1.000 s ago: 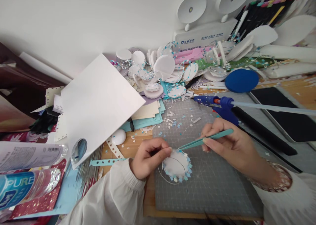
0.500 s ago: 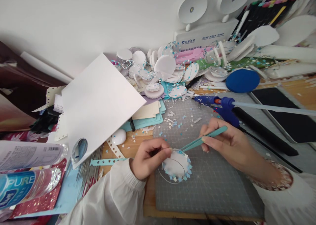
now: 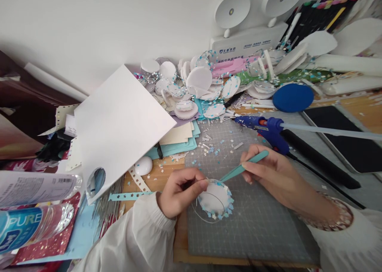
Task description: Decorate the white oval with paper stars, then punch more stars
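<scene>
My left hand [image 3: 185, 190] pinches the upper left rim of a round white disc [image 3: 215, 198] edged with small blue and white paper stars. A thin wire loop [image 3: 209, 221] hangs around and below the disc's left side. In my right hand [image 3: 265, 168] is a pair of teal tweezers [image 3: 246, 165], gripped between thumb and fingers. Their tips meet the top rim of the disc, close to my left fingertips. Whether a star is caught between the tips is too small to tell. Both hands are over the grey cutting mat [image 3: 253, 232].
A blue glue gun [image 3: 262, 124] with a long glue stick lies behind my right hand, near a phone [image 3: 346, 138]. Loose stars [image 3: 211, 148] litter the mat. White discs [image 3: 199, 79] pile up by the wall. A white board [image 3: 125, 124] and water bottle [image 3: 36, 224] are at left.
The tweezers have shifted slightly left and their arms are now pressed closer together. The disc has moved slightly right and tilted a little. My left hand keeps its pinch.
</scene>
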`<state>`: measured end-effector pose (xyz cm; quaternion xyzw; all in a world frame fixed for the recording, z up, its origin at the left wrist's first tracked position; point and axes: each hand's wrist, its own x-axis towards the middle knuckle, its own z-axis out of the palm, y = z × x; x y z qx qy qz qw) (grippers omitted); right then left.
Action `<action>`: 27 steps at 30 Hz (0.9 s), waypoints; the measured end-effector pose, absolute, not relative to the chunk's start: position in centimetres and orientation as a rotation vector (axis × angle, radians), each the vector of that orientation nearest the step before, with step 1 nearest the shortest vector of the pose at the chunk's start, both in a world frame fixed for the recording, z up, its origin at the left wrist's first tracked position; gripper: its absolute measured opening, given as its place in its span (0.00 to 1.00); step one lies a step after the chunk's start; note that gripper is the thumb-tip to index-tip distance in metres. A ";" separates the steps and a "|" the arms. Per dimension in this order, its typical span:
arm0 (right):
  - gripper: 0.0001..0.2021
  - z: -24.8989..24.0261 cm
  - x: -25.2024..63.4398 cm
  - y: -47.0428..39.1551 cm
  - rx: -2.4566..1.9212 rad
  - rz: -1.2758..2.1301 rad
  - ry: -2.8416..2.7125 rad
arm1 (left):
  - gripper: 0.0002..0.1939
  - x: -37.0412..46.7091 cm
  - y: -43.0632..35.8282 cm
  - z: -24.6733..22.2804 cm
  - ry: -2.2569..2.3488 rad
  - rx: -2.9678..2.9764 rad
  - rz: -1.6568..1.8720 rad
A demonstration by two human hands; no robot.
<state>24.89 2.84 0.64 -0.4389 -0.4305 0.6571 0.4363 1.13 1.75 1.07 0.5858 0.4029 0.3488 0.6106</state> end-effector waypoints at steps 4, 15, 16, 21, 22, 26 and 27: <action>0.10 1.1 24.7 2.9 -1.114 1.699 -0.945 | 0.19 1.2 1.7 1.1 0.939 1.345 0.815; 0.14 1.2 24.1 2.6 -1.169 1.813 -0.911 | 0.19 1.2 1.8 1.2 0.915 1.352 0.781; 0.14 1.2 24.1 2.6 -1.189 1.844 -0.879 | 0.19 1.2 1.8 1.2 0.912 1.349 0.777; 0.16 1.1 23.9 2.6 -1.229 1.965 -0.727 | 0.19 1.3 1.9 1.1 0.879 1.368 0.748; 0.16 1.0 23.9 2.6 -1.225 1.985 -0.703 | 0.19 1.3 1.9 1.2 0.878 1.369 0.744; 0.16 1.0 23.8 2.6 -1.213 2.005 -0.646 | 0.19 1.2 1.8 1.4 0.885 1.351 0.775; 0.16 1.1 23.8 2.7 -1.211 1.996 -0.644 | 0.19 1.2 1.8 1.4 0.891 1.347 0.789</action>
